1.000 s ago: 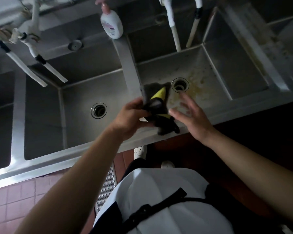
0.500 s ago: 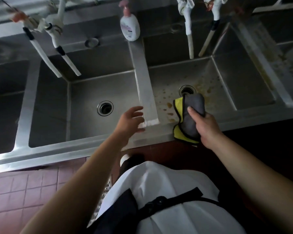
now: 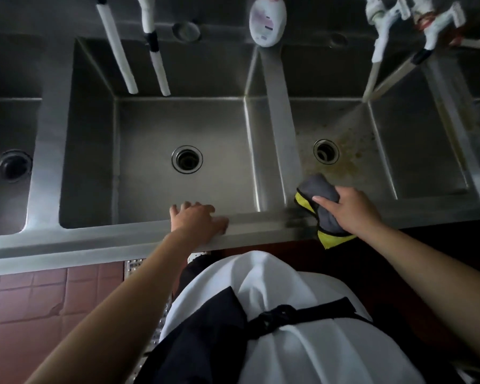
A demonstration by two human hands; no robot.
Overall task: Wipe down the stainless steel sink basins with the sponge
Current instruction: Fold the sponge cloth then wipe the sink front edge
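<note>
A stainless steel sink unit runs across the view. Its middle basin [image 3: 155,128] looks clean around its drain [image 3: 186,159]. The right basin [image 3: 355,173] has brown stains around its drain [image 3: 326,151]. My right hand [image 3: 349,210] grips a grey and yellow sponge cloth [image 3: 317,189] at the front left corner of the right basin, over the front rim. My left hand [image 3: 197,220] rests flat on the front rim [image 3: 94,239] of the middle basin, fingers straight.
A third basin [image 3: 9,134] lies at far left. White faucet spouts [image 3: 117,48] hang over the middle basin, another pair [image 3: 380,45] over the right. A white soap bottle [image 3: 267,20] stands on the divider. Red floor tiles [image 3: 39,300] and my apron are below.
The sponge cloth passed from my left hand to my right, which carried it down to the right basin's front corner. My left hand dropped onto the front rim. The view shifted left.
</note>
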